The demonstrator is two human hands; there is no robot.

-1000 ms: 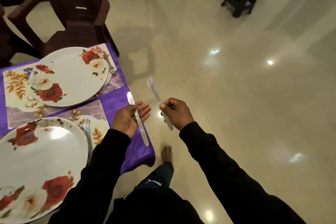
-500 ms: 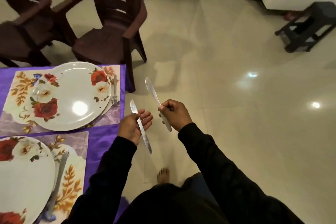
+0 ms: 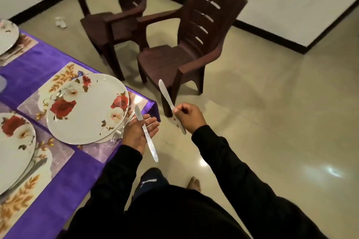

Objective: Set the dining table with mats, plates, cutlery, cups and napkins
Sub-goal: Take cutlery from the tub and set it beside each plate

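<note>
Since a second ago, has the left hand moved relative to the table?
Yes. The left hand, knife across its palm, has shifted along the table edge, away from the nearer plate, to beside the corner plate and its fork.

A home dining room, by every sign: worktop (image 3: 58,190) under a purple cloth, laid with floral mats (image 3: 64,75) and rose-patterned plates (image 3: 87,110). Beyond the worktop's far corner, two dark brown plastic armchairs (image 3: 186,44) on glossy cream floor tiles (image 3: 272,103). Behind the armchairs, white walls with dark skirting (image 3: 272,33).
</note>
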